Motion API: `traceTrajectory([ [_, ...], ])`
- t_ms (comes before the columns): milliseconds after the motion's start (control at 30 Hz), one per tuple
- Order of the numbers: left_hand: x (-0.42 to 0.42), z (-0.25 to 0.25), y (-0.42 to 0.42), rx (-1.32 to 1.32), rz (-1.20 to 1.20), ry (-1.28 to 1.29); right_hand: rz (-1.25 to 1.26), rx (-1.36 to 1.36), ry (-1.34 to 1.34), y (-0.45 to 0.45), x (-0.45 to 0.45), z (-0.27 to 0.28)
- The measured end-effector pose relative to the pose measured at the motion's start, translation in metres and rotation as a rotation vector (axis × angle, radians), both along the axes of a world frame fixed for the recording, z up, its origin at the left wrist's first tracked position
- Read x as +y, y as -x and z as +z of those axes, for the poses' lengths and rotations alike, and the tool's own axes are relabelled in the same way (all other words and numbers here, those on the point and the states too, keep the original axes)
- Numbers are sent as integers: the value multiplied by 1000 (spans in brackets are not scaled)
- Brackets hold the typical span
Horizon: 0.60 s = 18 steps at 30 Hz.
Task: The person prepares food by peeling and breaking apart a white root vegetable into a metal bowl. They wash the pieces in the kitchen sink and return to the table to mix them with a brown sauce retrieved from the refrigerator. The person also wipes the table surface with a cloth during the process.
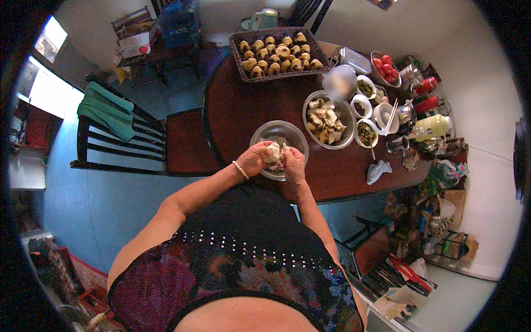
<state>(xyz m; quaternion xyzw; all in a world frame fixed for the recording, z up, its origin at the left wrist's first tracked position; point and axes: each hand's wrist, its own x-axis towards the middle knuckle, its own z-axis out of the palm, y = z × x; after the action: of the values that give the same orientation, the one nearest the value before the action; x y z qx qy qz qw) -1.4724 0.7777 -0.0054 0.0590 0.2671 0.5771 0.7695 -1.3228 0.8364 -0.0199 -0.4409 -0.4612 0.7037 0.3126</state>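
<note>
My left hand (256, 159), with a pearl bracelet at its wrist, grips a pale, whitish piece of food (272, 153), which looks like mushroom. Close beside it, my right hand (293, 162) pinches a thin pale strip (283, 152) between its fingertips. Whether strip and piece are still joined, I cannot tell. Both hands are over a see-through bowl (297, 132) at the table's near edge; some pale bits lie inside, partly hidden by the hands. To its right, a larger bowl (307, 133) is heaped with similar whitish and brownish pieces (325, 118).
A dark wooden table (232, 112) carries a woven basket (238, 54) of yellowish buns. At right stand small white dishes (360, 99), chopsticks (391, 116), a tomato basket (397, 81), a bottle (431, 128) and a crumpled cloth (378, 171). A slatted chair (124, 145) stands left.
</note>
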Motion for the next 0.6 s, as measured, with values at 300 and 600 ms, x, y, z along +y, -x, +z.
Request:
traceTrajectory([
  [300, 5, -15, 1, 77, 90, 48, 54, -398, -488, 13, -15, 3],
  [600, 9, -14, -10, 89, 76, 44, -117, -518, -587, 24, -19, 4],
])
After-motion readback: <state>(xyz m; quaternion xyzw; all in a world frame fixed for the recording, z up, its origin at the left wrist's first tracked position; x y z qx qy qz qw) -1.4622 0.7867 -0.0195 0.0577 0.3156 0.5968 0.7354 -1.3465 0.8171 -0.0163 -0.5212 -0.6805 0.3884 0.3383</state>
